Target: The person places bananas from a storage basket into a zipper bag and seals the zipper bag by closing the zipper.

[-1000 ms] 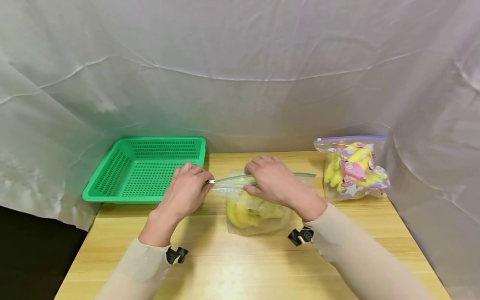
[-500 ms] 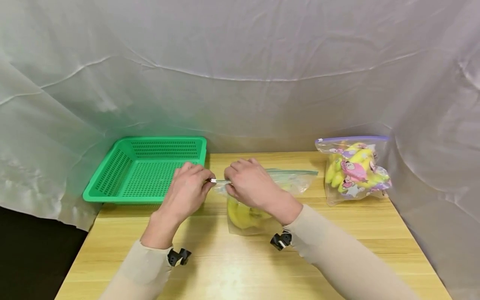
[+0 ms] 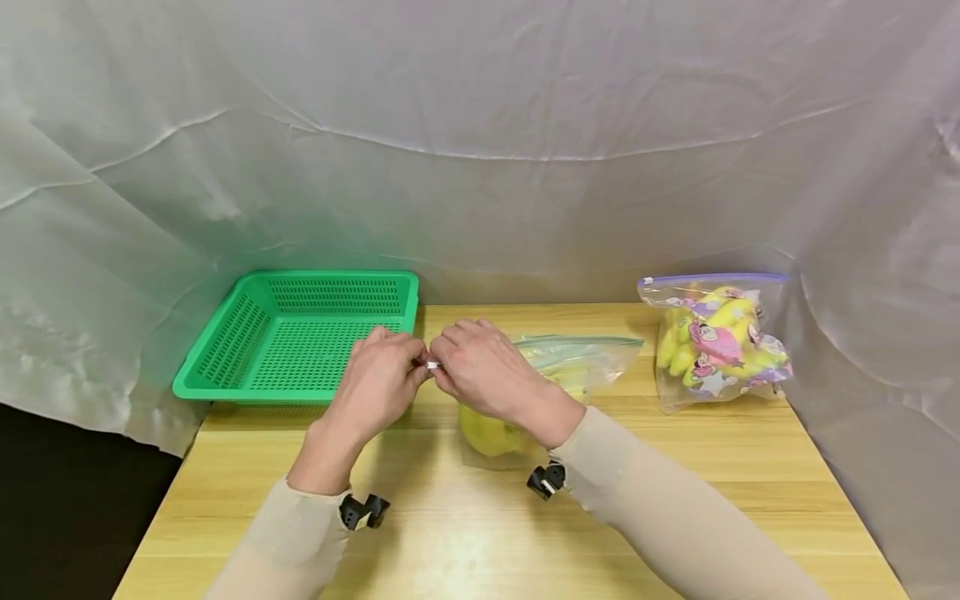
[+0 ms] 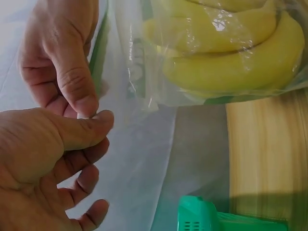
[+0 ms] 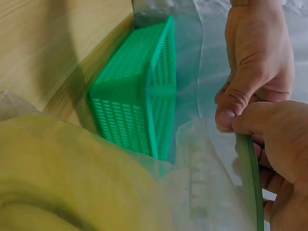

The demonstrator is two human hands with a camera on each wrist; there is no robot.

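Observation:
A clear zipper bag with yellow bananas inside stands on the wooden table, its green zip strip along the top. My left hand pinches the strip's left end between thumb and forefinger, at a small white slider. Right against it, my right hand pinches the same end of the strip, the two thumbs meeting in both wrist views. The right hand and forearm cover part of the bag in the head view.
Left of the bag sits a green perforated basket, partly behind my left hand. A second zipper bag, printed with cartoon figures and with a purple strip, holds bananas at the right. Grey cloth hangs behind the table.
My right hand has slid leftward along the green strip until it met the left hand, uncovering the strip's right part. The left hand has stayed at the slider end.

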